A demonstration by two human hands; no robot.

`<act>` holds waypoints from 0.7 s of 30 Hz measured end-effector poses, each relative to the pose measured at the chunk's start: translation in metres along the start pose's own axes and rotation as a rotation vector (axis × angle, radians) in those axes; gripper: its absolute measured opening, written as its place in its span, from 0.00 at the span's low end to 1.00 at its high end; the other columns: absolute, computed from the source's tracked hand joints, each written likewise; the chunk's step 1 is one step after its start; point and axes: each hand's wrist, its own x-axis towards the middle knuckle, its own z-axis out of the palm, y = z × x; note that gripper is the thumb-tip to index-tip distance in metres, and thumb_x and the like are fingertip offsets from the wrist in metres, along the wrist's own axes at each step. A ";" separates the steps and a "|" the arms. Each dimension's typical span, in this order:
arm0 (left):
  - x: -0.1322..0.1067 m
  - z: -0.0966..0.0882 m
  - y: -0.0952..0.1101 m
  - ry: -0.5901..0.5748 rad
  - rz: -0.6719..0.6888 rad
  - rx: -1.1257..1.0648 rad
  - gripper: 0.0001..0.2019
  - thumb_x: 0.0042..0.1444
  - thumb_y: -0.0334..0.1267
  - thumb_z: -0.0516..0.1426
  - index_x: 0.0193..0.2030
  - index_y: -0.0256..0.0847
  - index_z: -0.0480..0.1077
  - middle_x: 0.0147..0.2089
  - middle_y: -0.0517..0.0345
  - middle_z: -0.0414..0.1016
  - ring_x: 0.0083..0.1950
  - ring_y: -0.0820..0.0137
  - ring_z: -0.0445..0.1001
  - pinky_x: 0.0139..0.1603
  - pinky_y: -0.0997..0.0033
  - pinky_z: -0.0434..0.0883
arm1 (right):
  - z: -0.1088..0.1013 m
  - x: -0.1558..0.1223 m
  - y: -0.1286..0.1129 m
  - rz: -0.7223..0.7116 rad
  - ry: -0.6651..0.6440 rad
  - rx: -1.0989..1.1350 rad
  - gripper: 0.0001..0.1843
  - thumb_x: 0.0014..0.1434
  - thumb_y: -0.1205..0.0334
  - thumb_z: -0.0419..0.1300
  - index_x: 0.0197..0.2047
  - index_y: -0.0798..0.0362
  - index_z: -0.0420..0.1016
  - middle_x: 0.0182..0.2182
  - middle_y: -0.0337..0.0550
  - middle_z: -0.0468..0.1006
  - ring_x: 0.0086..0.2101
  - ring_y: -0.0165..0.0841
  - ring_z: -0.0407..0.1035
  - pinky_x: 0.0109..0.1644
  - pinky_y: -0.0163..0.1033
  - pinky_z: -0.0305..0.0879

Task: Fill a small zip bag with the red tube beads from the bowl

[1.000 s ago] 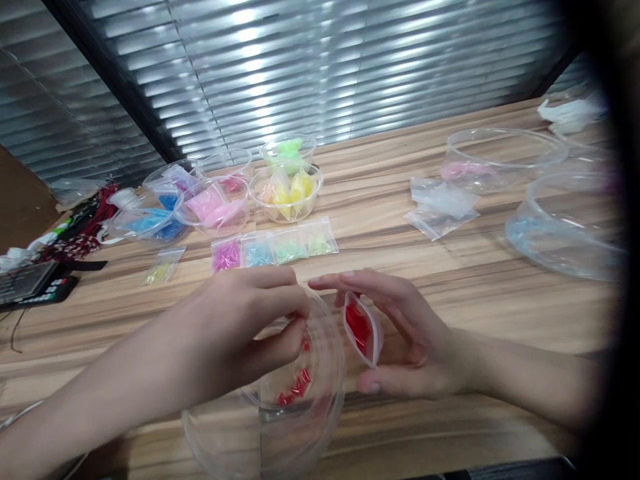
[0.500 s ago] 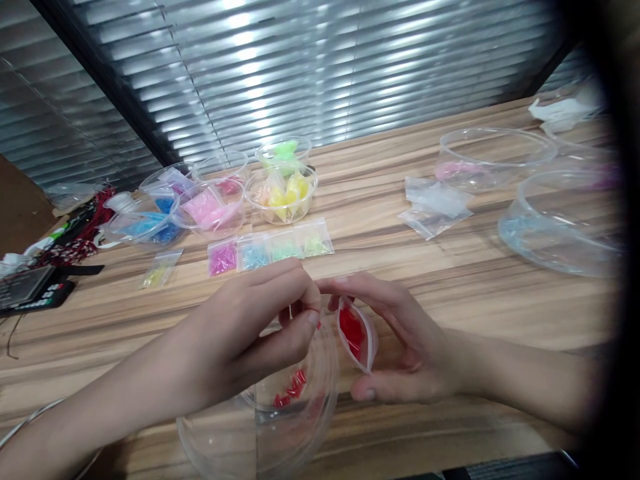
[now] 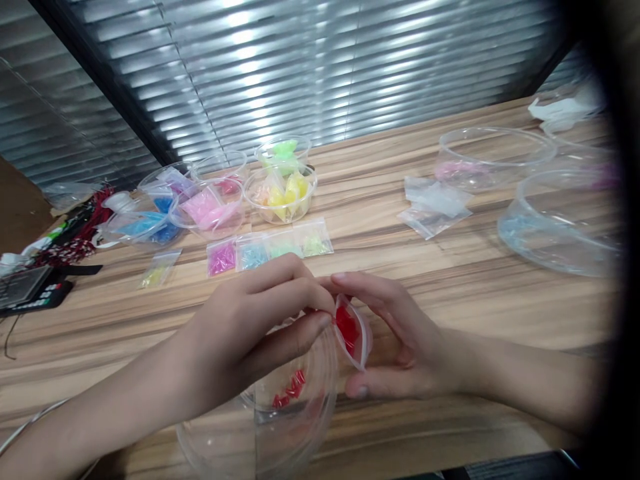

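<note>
My right hand [image 3: 405,337] holds a small clear plastic bag [image 3: 366,347] between thumb and fingers, its mouth bulging apart. Short red tube-like pieces [image 3: 347,327] lie inside. My left hand [image 3: 270,320] is closed in a pinch, fingertips at the bag's near lip; a speck of red shows there, mostly hidden by the fingers. Below the left hand stands a clear round tub [image 3: 327,407], partly covered by that hand. Several loose red pieces [image 3: 290,390] lie in it.
Behind the hands lie small filled bags [image 3: 221,257] in a row, and a yellow one [image 3: 160,268]. Clear bowls [image 3: 207,210] of coloured packets stand at the back left. Flat bags [image 3: 435,203] and large tubs [image 3: 555,223] are at right; a calculator [image 3: 37,290] sits at left.
My left hand has moved right, bringing its pinched fingertips from over the tub to the bag's mouth. The right hand and bag have shifted slightly left.
</note>
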 end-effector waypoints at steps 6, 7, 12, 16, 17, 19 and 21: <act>0.001 0.007 0.000 0.102 0.108 0.062 0.08 0.62 0.26 0.58 0.46 0.39 0.73 0.41 0.57 0.71 0.39 0.76 0.73 0.38 0.79 0.72 | 0.000 -0.003 0.000 0.006 -0.018 -0.009 0.50 0.56 0.58 0.70 0.72 0.43 0.43 0.63 0.47 0.63 0.59 0.36 0.63 0.64 0.40 0.62; 0.001 0.009 0.001 0.102 0.107 0.066 0.09 0.62 0.26 0.58 0.46 0.40 0.74 0.41 0.57 0.72 0.39 0.76 0.74 0.38 0.79 0.72 | 0.000 -0.003 0.000 0.004 -0.018 -0.011 0.50 0.56 0.58 0.70 0.72 0.43 0.43 0.62 0.47 0.63 0.58 0.36 0.63 0.63 0.39 0.62; 0.007 0.012 0.009 0.107 0.047 -0.008 0.07 0.63 0.27 0.56 0.42 0.41 0.74 0.37 0.60 0.73 0.35 0.76 0.75 0.34 0.81 0.73 | 0.001 -0.002 0.001 0.006 -0.027 -0.002 0.49 0.57 0.57 0.69 0.72 0.42 0.43 0.62 0.47 0.63 0.58 0.36 0.63 0.63 0.41 0.63; 0.007 0.013 0.011 0.080 0.014 -0.026 0.06 0.64 0.28 0.56 0.41 0.40 0.74 0.37 0.57 0.74 0.36 0.74 0.74 0.35 0.78 0.73 | 0.000 0.001 0.001 -0.031 -0.026 -0.040 0.49 0.57 0.56 0.69 0.72 0.44 0.44 0.61 0.48 0.65 0.57 0.36 0.64 0.62 0.40 0.63; 0.006 0.013 0.011 0.068 0.016 -0.026 0.06 0.64 0.29 0.55 0.41 0.40 0.74 0.38 0.56 0.74 0.36 0.73 0.74 0.35 0.78 0.73 | -0.001 0.002 0.001 -0.033 -0.027 -0.052 0.49 0.57 0.56 0.69 0.72 0.45 0.44 0.60 0.49 0.65 0.56 0.36 0.64 0.61 0.40 0.64; 0.005 0.012 0.010 0.043 0.014 -0.022 0.07 0.64 0.29 0.55 0.41 0.40 0.74 0.38 0.56 0.73 0.37 0.73 0.74 0.35 0.77 0.73 | -0.002 0.002 0.001 -0.038 -0.028 -0.063 0.48 0.57 0.56 0.69 0.72 0.45 0.44 0.59 0.49 0.66 0.55 0.37 0.65 0.60 0.41 0.65; 0.003 0.008 0.008 0.026 0.028 0.018 0.07 0.64 0.29 0.55 0.42 0.40 0.74 0.38 0.56 0.73 0.37 0.73 0.73 0.35 0.77 0.72 | -0.002 0.002 0.001 -0.037 -0.027 -0.058 0.49 0.57 0.57 0.69 0.72 0.45 0.44 0.59 0.49 0.66 0.55 0.37 0.65 0.60 0.41 0.66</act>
